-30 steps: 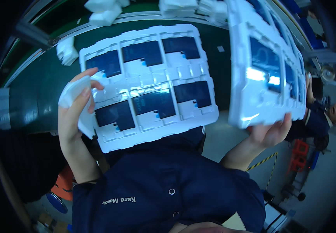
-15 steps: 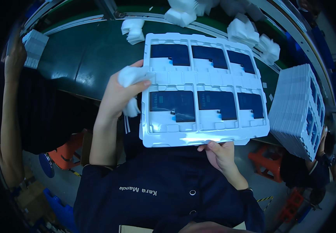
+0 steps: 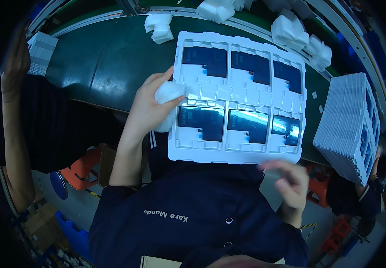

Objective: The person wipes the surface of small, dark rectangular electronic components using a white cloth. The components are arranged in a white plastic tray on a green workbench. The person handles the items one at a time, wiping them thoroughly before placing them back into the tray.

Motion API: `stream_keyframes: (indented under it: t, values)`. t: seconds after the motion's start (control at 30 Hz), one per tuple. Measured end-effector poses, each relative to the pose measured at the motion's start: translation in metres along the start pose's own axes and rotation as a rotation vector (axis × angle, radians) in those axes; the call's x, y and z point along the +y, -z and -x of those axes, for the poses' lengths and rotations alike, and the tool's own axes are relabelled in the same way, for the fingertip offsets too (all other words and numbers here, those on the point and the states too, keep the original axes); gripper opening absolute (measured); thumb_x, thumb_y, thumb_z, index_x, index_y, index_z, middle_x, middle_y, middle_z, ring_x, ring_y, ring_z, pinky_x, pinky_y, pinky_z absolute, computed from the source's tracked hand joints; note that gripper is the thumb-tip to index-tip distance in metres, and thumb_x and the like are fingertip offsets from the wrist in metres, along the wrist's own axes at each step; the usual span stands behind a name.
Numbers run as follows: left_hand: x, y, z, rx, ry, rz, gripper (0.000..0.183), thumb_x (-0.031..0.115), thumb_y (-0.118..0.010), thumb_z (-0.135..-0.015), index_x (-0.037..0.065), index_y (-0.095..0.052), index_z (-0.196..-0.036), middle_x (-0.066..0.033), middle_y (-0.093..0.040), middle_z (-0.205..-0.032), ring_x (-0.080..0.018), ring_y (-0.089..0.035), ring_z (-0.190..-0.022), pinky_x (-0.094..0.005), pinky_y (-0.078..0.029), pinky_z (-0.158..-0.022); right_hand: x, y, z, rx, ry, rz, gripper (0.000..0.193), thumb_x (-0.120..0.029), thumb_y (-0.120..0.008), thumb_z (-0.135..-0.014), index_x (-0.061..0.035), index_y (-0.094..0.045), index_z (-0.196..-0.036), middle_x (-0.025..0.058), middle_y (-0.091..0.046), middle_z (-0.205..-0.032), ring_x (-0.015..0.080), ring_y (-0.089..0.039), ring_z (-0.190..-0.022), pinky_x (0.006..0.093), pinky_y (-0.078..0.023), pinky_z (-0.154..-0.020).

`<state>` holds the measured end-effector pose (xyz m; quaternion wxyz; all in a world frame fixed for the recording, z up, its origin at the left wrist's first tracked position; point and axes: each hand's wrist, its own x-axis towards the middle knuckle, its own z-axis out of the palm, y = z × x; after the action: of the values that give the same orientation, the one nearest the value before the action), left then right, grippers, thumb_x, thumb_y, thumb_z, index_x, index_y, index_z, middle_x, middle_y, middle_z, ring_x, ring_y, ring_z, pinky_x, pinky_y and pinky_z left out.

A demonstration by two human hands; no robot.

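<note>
A white plastic tray (image 3: 286, 154) is held up in front of me, tilted. Its pockets hold several dark L-shaped flat battery cells (image 3: 200, 119), with light glaring off the nearer row. Closed on the tray's left edge, my left hand (image 3: 146, 107) also has a crumpled piece of white foam or cloth (image 3: 169, 92) pinched between thumb and fingers. My right hand (image 3: 291, 181), smeared by motion, is just below the tray's near right edge. Its fingers are apart and hold nothing; the fingertips look separated from the tray.
A tall stack of similar white trays (image 3: 338, 123) stands at the right end of the green table (image 3: 108, 76). White foam bundles (image 3: 289, 31) lie along the back rail. Another stack (image 3: 43, 51) is at far left, beside another person's arm (image 3: 12, 116). Orange stools (image 3: 81, 169) stand below.
My right hand has let go of the tray's near edge and moved right and down. The tray has tilted, with glare now on its nearer cells; my left hand still grips it.
</note>
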<state>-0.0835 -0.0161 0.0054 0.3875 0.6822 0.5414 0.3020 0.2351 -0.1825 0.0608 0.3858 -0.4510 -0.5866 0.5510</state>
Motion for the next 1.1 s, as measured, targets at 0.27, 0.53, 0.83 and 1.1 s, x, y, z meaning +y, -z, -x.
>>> stream_keyframes:
  t: [0.27, 0.53, 0.83, 1.1]
  values:
    - [0.004, 0.004, -0.002, 0.085, -0.085, 0.126, 0.051, 0.01, -0.073, -0.079, 0.0, -0.057, -0.127, -0.0135, -0.058, -0.118, -0.0215, -0.061, -0.104, -0.0313, -0.049, -0.088, 0.043, -0.003, -0.043, 0.591, -0.257, 1.031, 0.054, -0.026, -0.058, -0.092, -0.0024, -0.044, -0.139, 0.0283, -0.025, -0.149, 0.0485, -0.023, -0.137, 0.0535, -0.022, -0.11]
    - [0.038, -0.032, 0.035, -0.003, -0.015, 1.401, 0.01, 0.011, -0.058, -0.092, 0.002, -0.057, -0.096, -0.0123, -0.059, -0.096, -0.022, -0.06, -0.09, -0.0337, -0.05, -0.08, 0.015, -0.06, -0.093, 0.231, 0.163, -0.142, 0.042, -0.008, -0.069, -0.084, 0.0015, -0.053, -0.123, 0.0124, -0.056, -0.119, 0.0183, -0.056, -0.108, 0.0311, -0.044, -0.092]
    - [0.022, -0.042, 0.04, -0.073, -0.051, 1.463, 0.017, 0.017, -0.056, -0.096, 0.004, -0.052, -0.105, -0.0122, -0.059, -0.097, -0.022, -0.061, -0.094, -0.037, -0.052, -0.083, 0.028, -0.095, -0.128, 0.226, 0.013, -0.357, 0.011, 0.001, -0.071, -0.083, 0.0003, -0.068, -0.093, 0.0055, -0.065, -0.094, 0.0075, -0.058, -0.078, 0.0218, -0.048, -0.072]
    - [0.004, -0.001, 0.026, -0.134, -0.047, 1.273, 0.022, 0.011, -0.056, -0.093, -0.001, -0.058, -0.111, -0.0099, -0.063, -0.089, -0.0171, -0.062, -0.08, -0.0318, -0.05, -0.075, 0.024, -0.074, -0.124, 0.328, 0.023, -0.532, 0.01, 0.005, -0.066, -0.085, 0.0034, -0.063, -0.094, 0.0101, -0.067, -0.093, 0.0106, -0.064, -0.082, 0.0221, -0.051, -0.075]
